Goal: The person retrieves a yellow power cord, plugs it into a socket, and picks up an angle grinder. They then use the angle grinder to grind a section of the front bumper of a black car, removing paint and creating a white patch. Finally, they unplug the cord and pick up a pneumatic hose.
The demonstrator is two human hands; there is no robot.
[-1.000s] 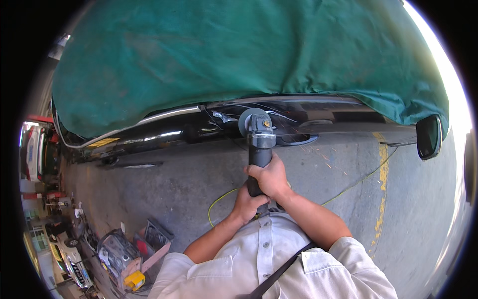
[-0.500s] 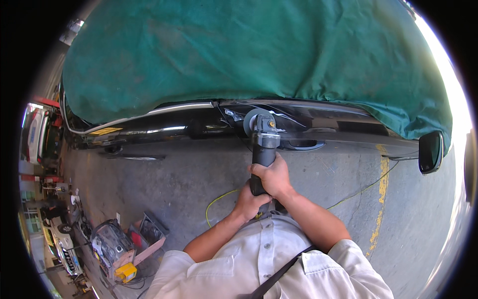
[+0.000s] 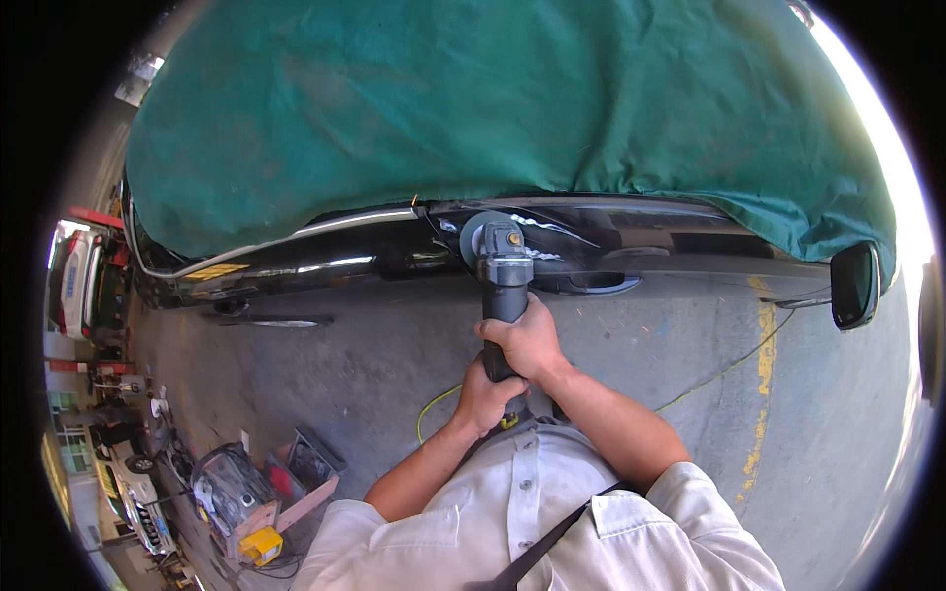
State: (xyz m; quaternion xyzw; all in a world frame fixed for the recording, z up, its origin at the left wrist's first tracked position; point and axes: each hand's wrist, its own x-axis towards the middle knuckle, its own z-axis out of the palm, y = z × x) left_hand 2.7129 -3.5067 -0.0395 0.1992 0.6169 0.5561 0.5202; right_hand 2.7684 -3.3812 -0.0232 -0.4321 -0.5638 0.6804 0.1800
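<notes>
Both of my hands are closed round a black angle grinder (image 3: 505,298), held upright in the picture with its head away from me. My right hand (image 3: 529,340) wraps the middle of its body. Just below, my left hand (image 3: 485,399) grips the rear end. The grinder's round disc (image 3: 471,234) lies against the side of a black car (image 3: 670,248), partly hidden behind the tool's head. Bright scraped streaks (image 3: 552,229) run over the paint beside it, above a door handle (image 3: 596,282). A few orange specks like sparks show nearby.
A green cloth cover (image 3: 493,98) drapes the car's upper part. The side mirror (image 3: 853,286) sticks out at the right. A yellow-green cord (image 3: 429,406) runs across the concrete floor. A cart (image 3: 236,492) with equipment and a yellow box (image 3: 261,545) stands lower left. Other vehicles are farther left.
The grinder and both hands have shifted a little to the left along the car, the disc nearing the panel seam. Orange specks now show. Both hands keep their grip.
</notes>
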